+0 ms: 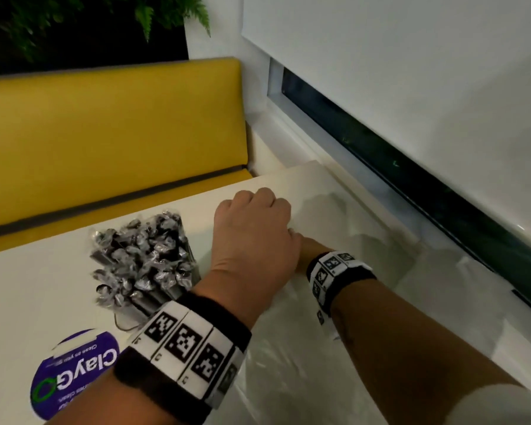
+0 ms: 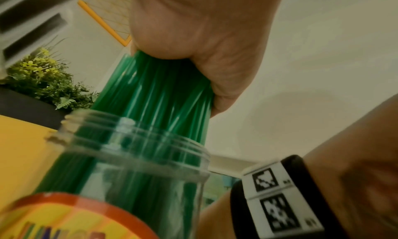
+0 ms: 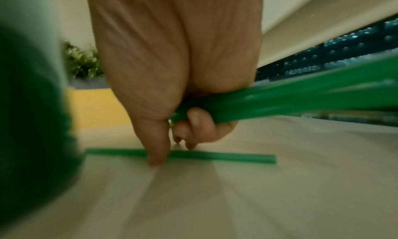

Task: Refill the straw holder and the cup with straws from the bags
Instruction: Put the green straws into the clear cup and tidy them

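A round purple sticker (image 1: pixel 74 374) lies on the table (image 1: pixel 28 286), just beside the left wristband (image 1: pixel 184 354). It reads "ClayGo" in large white letters with a green ring for the O, upside down in the head view; a smaller line beside it seems to read "Clean as you go", and the rest is too small. The jar label (image 2: pixel 71 220) shows only blurred coloured letter tops, unreadable. The wristband carries black-and-white square code markers.
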{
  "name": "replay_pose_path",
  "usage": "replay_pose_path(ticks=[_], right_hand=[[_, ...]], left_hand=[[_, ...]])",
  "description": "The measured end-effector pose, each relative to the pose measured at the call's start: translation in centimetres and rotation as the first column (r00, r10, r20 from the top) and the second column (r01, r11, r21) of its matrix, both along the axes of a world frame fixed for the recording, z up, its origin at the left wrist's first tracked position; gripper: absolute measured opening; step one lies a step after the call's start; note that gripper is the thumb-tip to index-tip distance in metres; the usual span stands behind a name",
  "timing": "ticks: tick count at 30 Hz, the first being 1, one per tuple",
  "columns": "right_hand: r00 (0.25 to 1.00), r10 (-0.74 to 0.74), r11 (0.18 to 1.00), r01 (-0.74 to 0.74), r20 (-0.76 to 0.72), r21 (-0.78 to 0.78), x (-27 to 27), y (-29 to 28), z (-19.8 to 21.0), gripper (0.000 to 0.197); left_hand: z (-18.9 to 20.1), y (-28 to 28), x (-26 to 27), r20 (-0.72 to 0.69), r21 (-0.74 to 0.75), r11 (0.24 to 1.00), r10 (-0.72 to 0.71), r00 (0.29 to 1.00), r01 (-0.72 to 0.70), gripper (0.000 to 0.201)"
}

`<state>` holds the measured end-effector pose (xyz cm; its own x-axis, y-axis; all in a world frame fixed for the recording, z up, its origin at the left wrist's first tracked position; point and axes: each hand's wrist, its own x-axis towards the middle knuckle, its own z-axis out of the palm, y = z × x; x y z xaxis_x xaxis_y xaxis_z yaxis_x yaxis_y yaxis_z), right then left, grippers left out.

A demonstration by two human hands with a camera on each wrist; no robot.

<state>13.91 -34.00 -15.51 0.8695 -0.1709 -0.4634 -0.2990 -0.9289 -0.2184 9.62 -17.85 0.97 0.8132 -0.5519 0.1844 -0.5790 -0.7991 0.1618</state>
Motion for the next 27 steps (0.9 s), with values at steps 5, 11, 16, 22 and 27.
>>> replay_pose_path(ticks=[5, 11, 16, 22, 27], right_hand=[[0.999, -0.020, 0.999, 0.023, 0.048, -0.048, -2.4, 2.4, -0.9, 0.025], [0.756, -0.534, 0.845, 0.472, 0.378, 0.252, -4.3, 0.1, 8.7, 0.024], [0.368, -0.795, 0.570, 0.182, 0.482, 0.801, -7.4, 1.3, 18.5, 0.008], [0.146, -0.725, 0.663, -0.116, 0.673, 0.740, -9.6, 6.6, 20.7, 0.015], [0.130, -0.779, 0.569, -0.263, 0.613, 0.779, -9.9, 9.4, 20.3, 0.013]], left_hand=[[-0.2, 0.5, -0.1, 0.009, -0.041, 0.998, -0.039, 0.999, 0.040, 0.035], [-0.5, 2.9, -0.6, 0.132, -0.513, 0.849, -0.064, 0.989, 0.124, 0.052], [-1.7, 3.1, -3.6, -0.068, -0.701, 0.710, 0.022, 0.997, -0.064, 0.099], [-4.8, 3.5, -5.4, -0.491, -0.713, 0.559, 0.032, 0.871, -0.423, 0.126], [-6.9, 3.2, -4.8, -0.591, -0.677, 0.540, 0.006, 0.807, -0.500, 0.134]])
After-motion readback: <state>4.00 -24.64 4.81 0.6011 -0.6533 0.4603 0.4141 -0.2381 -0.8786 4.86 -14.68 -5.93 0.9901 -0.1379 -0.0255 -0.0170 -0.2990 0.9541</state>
